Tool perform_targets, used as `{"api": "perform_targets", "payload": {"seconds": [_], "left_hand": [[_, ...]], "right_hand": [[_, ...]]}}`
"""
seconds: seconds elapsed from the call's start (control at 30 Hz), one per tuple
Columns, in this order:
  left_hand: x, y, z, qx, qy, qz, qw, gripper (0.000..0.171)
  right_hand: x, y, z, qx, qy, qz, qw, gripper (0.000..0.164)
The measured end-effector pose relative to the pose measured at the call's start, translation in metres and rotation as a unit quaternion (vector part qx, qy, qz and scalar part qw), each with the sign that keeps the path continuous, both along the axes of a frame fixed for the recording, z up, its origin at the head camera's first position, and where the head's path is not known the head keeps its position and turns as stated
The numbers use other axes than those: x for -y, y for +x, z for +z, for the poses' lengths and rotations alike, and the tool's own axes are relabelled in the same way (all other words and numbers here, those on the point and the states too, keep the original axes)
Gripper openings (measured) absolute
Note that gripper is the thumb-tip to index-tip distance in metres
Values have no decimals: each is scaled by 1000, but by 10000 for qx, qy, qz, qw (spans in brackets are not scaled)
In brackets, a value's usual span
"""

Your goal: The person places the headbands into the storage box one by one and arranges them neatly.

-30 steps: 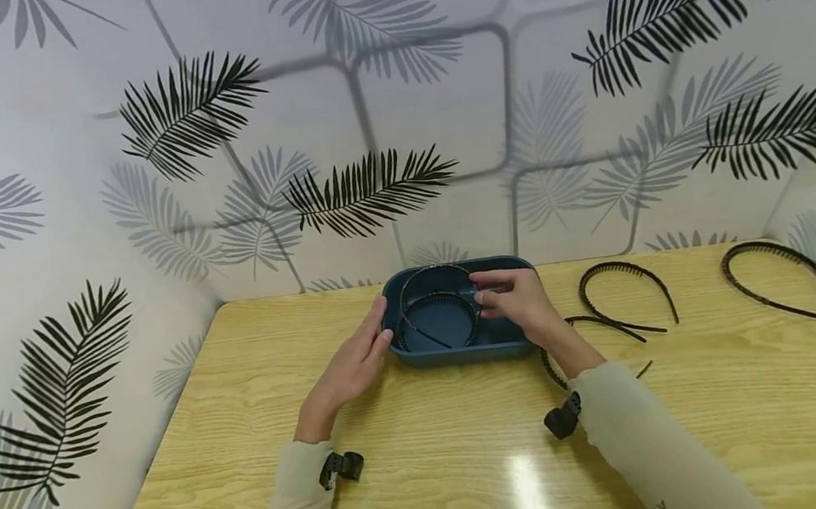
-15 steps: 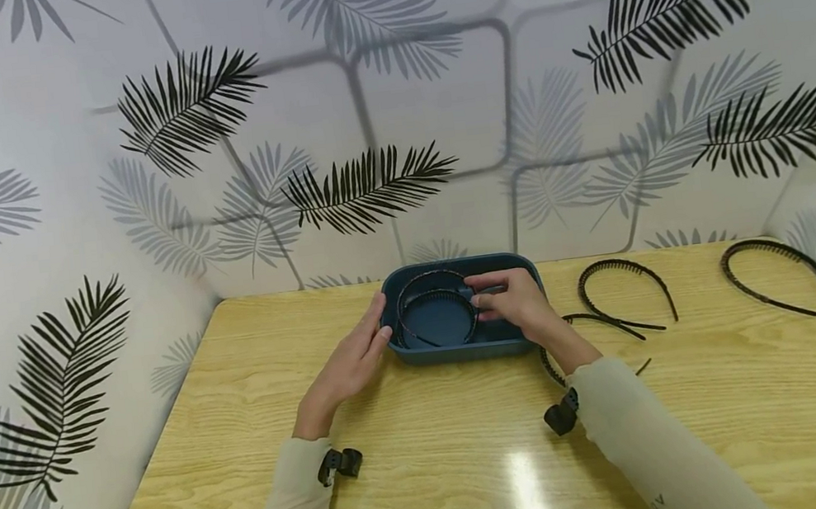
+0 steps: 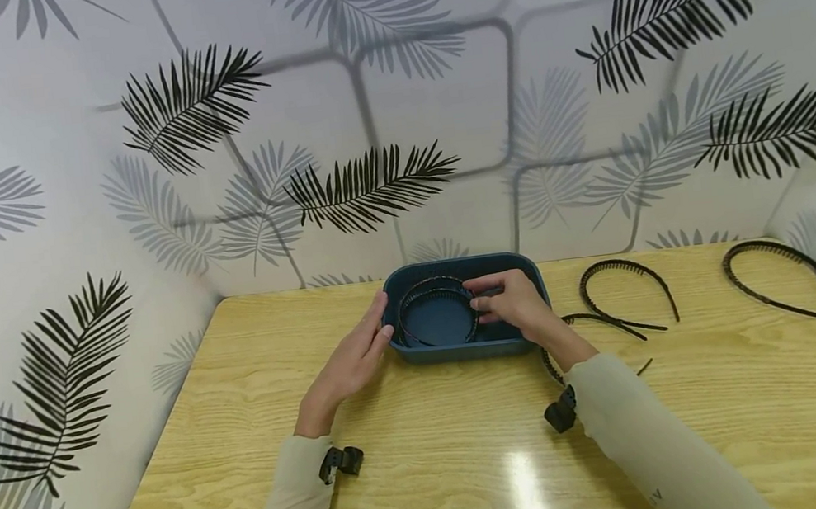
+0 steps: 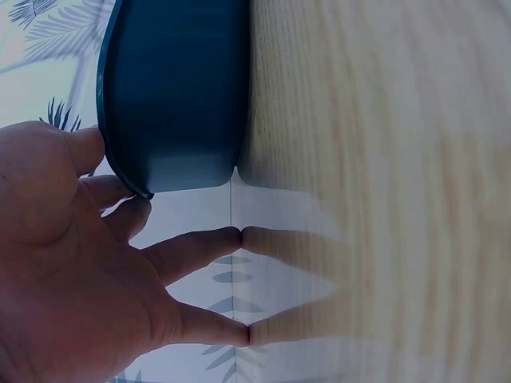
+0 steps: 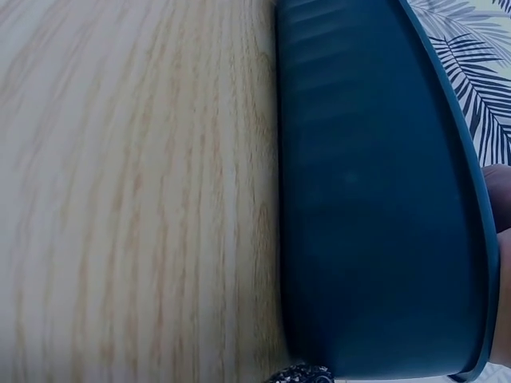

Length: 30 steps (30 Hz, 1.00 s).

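A dark blue rectangular bin (image 3: 470, 351) stands against the wall at the table's back. My left hand (image 3: 348, 364) rests against its left end; in the left wrist view the thumb is at the rim (image 4: 102, 104) and two fingertips reach down to the table. My right hand (image 3: 513, 303) is over the bin's right half, pinching the side of a thin dark headband (image 3: 412, 289) between thumb and fingers. Just inside that band's curve another toothed headband (image 3: 436, 292) lies in the bin. In the right wrist view the bin's wall (image 5: 375, 191) hides most of the hand.
Right of the bin, a toothed headband (image 3: 614, 263) lies on the wooden table (image 3: 428, 443), its end near another headband (image 3: 605, 319) partly hidden by the right arm. One more headband (image 3: 773, 245) lies far right. Patterned wall (image 3: 438, 118) closes off the back.
The headband in my right hand has come down lower into the bin, its top now nearly level with the other band. My left hand stays at the bin's end.
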State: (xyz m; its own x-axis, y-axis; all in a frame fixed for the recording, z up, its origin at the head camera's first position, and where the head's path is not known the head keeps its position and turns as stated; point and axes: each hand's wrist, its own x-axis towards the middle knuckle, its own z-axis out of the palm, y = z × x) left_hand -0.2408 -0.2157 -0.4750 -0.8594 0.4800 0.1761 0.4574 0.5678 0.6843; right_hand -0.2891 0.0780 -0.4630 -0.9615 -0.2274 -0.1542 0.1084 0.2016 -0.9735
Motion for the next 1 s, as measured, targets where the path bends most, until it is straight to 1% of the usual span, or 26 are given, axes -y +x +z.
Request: {"api": "perform_targets", "payload": {"seconds": [0.17, 0.47, 0.73, 1.0], "left_hand": [[-1, 0, 1, 51, 22, 24, 10000, 59], [0, 0, 1, 43, 10, 33, 10000, 60], [0, 0, -1, 53, -8, 26, 10000, 60], [0, 0, 0, 54, 16, 38, 10000, 60]], "right_hand": [[1, -1, -1, -18, 149, 83, 9999, 38], [3, 0, -2, -227, 393, 138, 9989, 38], [1, 3, -1, -222, 436, 152, 9987, 38], [2, 1, -1, -234, 615, 187, 9977, 37]]}}
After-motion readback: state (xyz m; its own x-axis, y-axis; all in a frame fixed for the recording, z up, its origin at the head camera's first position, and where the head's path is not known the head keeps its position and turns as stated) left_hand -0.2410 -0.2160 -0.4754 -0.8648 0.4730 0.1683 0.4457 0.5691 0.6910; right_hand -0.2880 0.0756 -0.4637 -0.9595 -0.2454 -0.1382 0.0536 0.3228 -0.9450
